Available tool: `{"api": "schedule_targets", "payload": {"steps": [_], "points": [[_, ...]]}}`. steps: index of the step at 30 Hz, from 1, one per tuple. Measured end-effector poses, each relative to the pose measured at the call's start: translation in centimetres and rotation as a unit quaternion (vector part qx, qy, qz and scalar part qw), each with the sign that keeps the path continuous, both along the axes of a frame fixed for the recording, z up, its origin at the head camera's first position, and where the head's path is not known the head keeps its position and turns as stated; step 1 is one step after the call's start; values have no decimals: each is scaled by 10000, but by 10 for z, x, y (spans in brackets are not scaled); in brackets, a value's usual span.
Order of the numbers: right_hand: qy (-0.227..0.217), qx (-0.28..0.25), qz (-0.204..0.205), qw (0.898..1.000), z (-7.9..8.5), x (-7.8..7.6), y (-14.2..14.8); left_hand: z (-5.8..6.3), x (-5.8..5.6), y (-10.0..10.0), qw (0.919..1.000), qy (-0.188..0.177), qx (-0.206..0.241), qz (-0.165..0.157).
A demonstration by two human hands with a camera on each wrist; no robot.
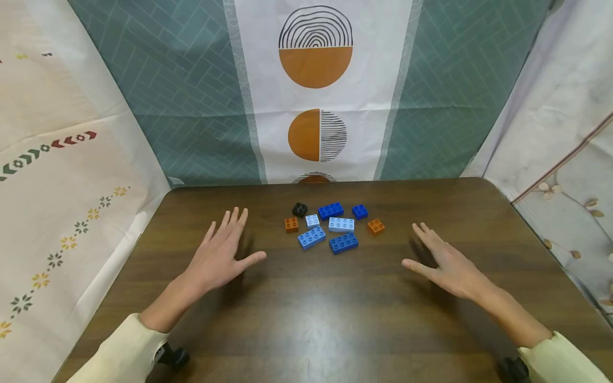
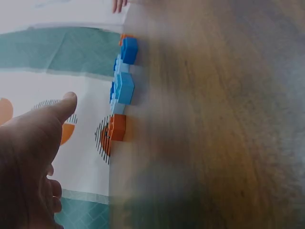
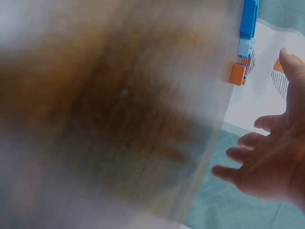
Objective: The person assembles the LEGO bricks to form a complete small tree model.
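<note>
Several studded toy bricks lie loose in a group on a brown wooden table. At the back are a black brick (image 1: pixel 299 209), a long blue brick (image 1: pixel 331 211) and a small blue brick (image 1: pixel 359 211). Two orange bricks (image 1: pixel 291 224) flank the group. Pale blue bricks (image 1: pixel 341 224) sit in the middle, with a light blue brick (image 1: pixel 312 238) and a blue brick (image 1: pixel 343 243) in front. My left hand (image 1: pixel 217 258) is spread left of the bricks, touching none. To their right, my right hand (image 1: pixel 450 266) also has its fingers extended and holds nothing.
The wooden table (image 1: pixel 306 319) reaches to a patterned cloth (image 1: pixel 316 101) hanging behind it. Floral cloths (image 1: pixel 62 186) hang at both sides. A dark wrist device (image 1: pixel 172 357) shows under the left sleeve.
</note>
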State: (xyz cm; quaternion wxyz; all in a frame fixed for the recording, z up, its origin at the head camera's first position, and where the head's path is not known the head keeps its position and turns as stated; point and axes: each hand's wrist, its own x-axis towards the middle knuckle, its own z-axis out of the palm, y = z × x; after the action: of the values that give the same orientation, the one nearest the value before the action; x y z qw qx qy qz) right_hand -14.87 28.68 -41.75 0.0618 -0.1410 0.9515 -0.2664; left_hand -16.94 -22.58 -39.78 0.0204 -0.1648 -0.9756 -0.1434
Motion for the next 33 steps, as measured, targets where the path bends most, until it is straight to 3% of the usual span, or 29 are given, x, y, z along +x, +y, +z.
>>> {"api": "schedule_targets", "payload": {"steps": [7,13,21,24,28,30,33], "points": [[-262,-568,-14,9980,-2,-18,0,-2,-18,6,9964,-385,755,-75],[-197,-807,30,9965,-7,-34,-7,-7,-34,13,9833,-820,1625,-21],[-367,-1756,103,9837,-13,-53,-23,-16,-55,28,9670,-973,2349,170],[-436,-2097,7,9768,-15,-58,-29,-22,-62,35,9582,-1052,2657,98],[-482,-2468,-214,9676,-17,-63,-36,-29,-69,43,9407,-1208,3171,-36],[-451,-2521,-322,9661,-18,-66,-39,-33,-72,47,9331,-1252,3369,-61],[-380,-2461,-483,9673,-19,-70,-42,-36,-74,52,9283,-1209,3516,-43]]}}
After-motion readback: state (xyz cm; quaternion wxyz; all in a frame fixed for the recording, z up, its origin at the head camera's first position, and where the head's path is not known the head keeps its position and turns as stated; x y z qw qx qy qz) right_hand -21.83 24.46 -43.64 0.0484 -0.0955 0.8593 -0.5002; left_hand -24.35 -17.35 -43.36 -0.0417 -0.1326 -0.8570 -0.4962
